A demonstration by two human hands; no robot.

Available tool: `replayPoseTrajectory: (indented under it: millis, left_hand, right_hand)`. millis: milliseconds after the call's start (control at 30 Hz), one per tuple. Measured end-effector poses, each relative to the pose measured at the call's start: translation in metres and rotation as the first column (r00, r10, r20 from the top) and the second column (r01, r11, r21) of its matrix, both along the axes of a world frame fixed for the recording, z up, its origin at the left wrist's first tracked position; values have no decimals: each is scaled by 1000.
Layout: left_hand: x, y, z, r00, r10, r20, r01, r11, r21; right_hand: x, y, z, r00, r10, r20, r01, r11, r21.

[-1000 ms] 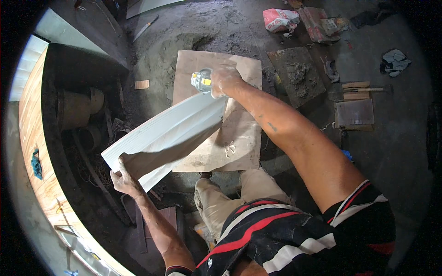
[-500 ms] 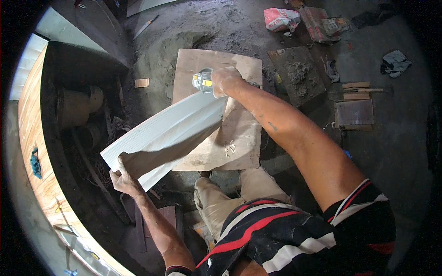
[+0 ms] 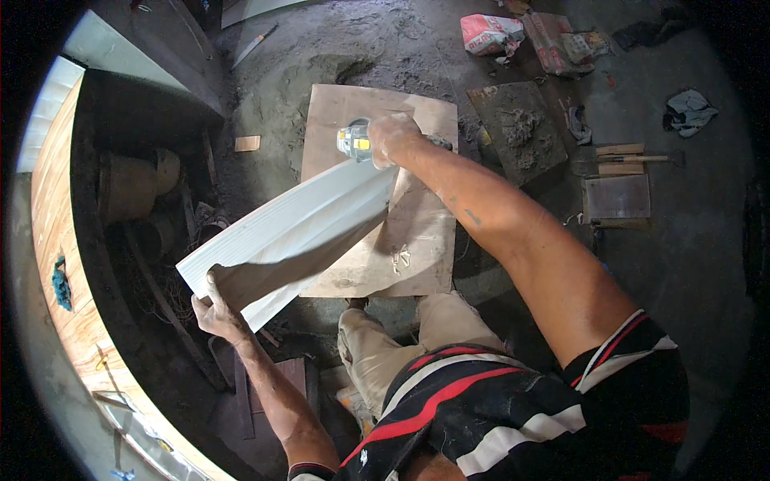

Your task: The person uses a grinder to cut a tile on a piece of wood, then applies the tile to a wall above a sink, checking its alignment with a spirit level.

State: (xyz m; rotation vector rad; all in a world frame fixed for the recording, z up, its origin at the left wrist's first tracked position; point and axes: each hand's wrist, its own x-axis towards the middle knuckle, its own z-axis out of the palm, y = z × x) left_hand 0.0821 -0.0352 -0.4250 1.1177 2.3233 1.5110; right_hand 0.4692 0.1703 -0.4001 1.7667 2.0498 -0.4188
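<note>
A long white tile (image 3: 321,208) with a faint streaked surface lies slantwise, its far end over a brown board (image 3: 421,256) in front of my legs. My left hand (image 3: 218,314) is closed on the tile's near left corner, thumb on top and fingers at the edge. At the far end, my right hand (image 3: 395,138) is wrapped round an angle grinder (image 3: 354,143) with a pale, yellow-marked body. The grinder's head rests at or just above the tile's far edge; its disc cannot be made out. A shadow falls across part of the tile.
Right of the board lies a mortar-smeared sheet (image 3: 521,132). Farther right are a trowel-like tool with a long handle (image 3: 642,158) and stacked tile pieces (image 3: 618,197). Red and white bags (image 3: 491,34) sit at the back. A wood-patterned counter (image 3: 60,232) curves along the left, with buckets (image 3: 128,188) beneath.
</note>
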Motion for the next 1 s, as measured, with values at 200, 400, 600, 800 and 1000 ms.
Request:
replayPoseTrajectory:
  millis: [200, 400, 600, 800, 1000]
  left_hand:
    - [-8, 0, -6, 1000, -17, -1, 17, 999, 41]
    - [-6, -1, -3, 1000, -8, -30, 8, 1000, -1]
    - [-6, 0, -1, 1000, -10, -1, 10, 999, 32]
    - [-7, -3, 1, 1000, -20, -18, 20, 1000, 16]
    - [-7, 8, -4, 999, -3, -36, 3, 1000, -14]
  right_hand:
    - [-2, 0, -2, 1000, 28, -6, -28, 1000, 2]
    - [-2, 1, 1, 1000, -1, -28, 0, 1000, -11]
    - [-2, -2, -1, 999, -39, -23, 38, 999, -30]
    - [-6, -4, 4, 997, -49, -59, 46, 998, -38]
    - [14, 3, 8, 981, -162, -110, 159, 987, -37]
